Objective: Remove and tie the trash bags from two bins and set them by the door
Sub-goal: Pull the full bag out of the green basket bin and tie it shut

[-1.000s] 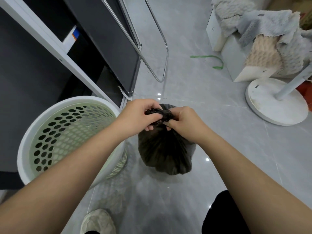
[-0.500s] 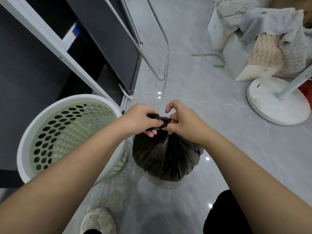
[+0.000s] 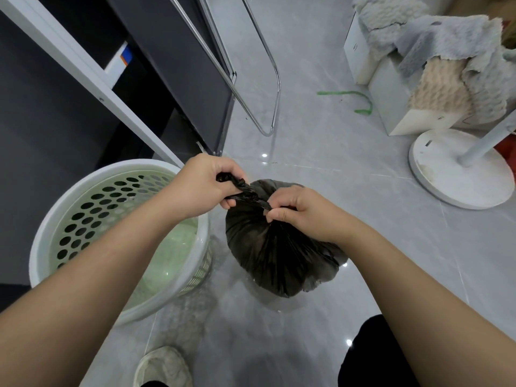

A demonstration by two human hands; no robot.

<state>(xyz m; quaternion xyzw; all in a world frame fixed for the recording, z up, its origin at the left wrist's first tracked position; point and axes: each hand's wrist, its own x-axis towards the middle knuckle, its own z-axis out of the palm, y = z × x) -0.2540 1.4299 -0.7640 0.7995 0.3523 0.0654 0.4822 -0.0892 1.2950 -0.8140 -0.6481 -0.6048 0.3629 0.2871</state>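
Two hands work one twisted neck (image 3: 248, 192). The fingers (image 3: 229, 203) of the left hand (image 3: 206, 185) are curled round the free end of the black plastic. The right hand (image 3: 301, 213) pinches the same rope lower down, where it meets the gathered top of the bag (image 3: 273, 258). The neck runs taut between them, and I cannot tell whether a knot has been closed. The bag sits on the floor (image 3: 349, 219) just beside the bin (image 3: 131, 166), which shows no liner inside; no door is in view. The likely trouble from here is the thin plastic. A hard pull could tear the neck or drag it out of the right-hand pinch, and the gathers would then spring open. A knot left slack would probably undo once the bag is lifted. Nothing props the bag, so a sideways tug might roll it against the bin.
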